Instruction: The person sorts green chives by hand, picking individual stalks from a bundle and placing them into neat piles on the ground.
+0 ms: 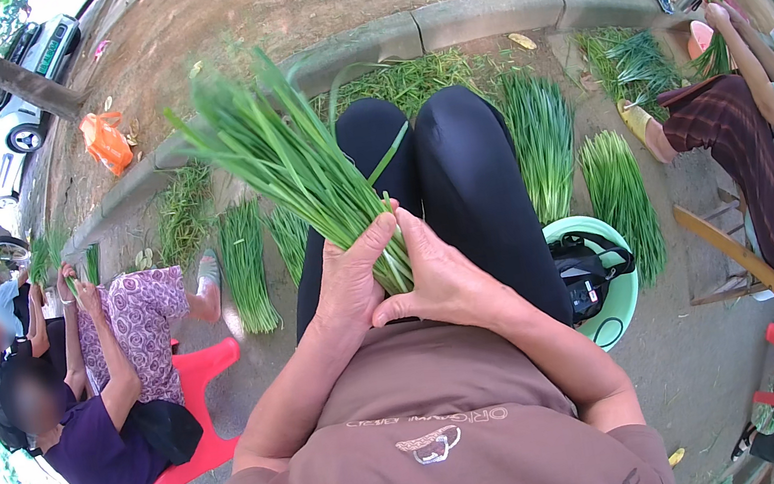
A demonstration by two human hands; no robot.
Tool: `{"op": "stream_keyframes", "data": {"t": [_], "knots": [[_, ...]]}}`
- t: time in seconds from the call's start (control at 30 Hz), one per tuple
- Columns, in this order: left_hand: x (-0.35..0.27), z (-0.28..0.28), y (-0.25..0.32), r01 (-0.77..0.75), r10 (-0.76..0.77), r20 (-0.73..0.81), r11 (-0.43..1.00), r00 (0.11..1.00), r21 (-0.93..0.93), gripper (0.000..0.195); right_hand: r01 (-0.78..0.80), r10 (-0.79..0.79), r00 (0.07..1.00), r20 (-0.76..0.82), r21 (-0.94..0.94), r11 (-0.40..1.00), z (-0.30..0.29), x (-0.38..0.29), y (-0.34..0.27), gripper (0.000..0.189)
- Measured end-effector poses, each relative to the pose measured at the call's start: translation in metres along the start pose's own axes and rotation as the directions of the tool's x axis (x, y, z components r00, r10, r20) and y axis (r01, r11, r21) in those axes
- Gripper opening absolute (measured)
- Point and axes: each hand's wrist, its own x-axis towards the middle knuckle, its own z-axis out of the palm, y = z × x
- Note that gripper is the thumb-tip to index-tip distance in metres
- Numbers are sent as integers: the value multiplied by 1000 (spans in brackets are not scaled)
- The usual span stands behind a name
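My left hand and my right hand both close around the pale stem ends of a thick bunch of garlic chives, above my lap. Its green leaves fan out to the upper left, and their tips are blurred. One loose leaf sticks out over my dark trousers. On the pavement left of my legs lie a bundle of chives and a partly hidden second one. To the right lie two more, a long bundle and a paler-stemmed bundle.
A mint-green bucket holding a black bag stands by my right thigh. Leaf scraps lie along the concrete kerb. People sit on both sides, one on a red plastic stool. An orange bag lies beyond the kerb.
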Motion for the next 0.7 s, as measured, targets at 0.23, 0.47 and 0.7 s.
{"op": "stream_keyframes", "data": {"t": [0.23, 0.47, 0.7], "knots": [[11, 6, 33, -154, 78, 218, 922, 973, 355, 52, -389, 225, 916, 331, 599, 700, -10, 9, 10, 70], [29, -3, 79, -44, -1, 349, 992, 937, 121, 79, -321, 77, 946, 315, 944, 76, -40, 10, -11, 66], [12, -1, 31, 32, -195, 640, 966, 743, 257, 106, -440, -35, 894, 448, 889, 125, -19, 5, 0, 45]]}}
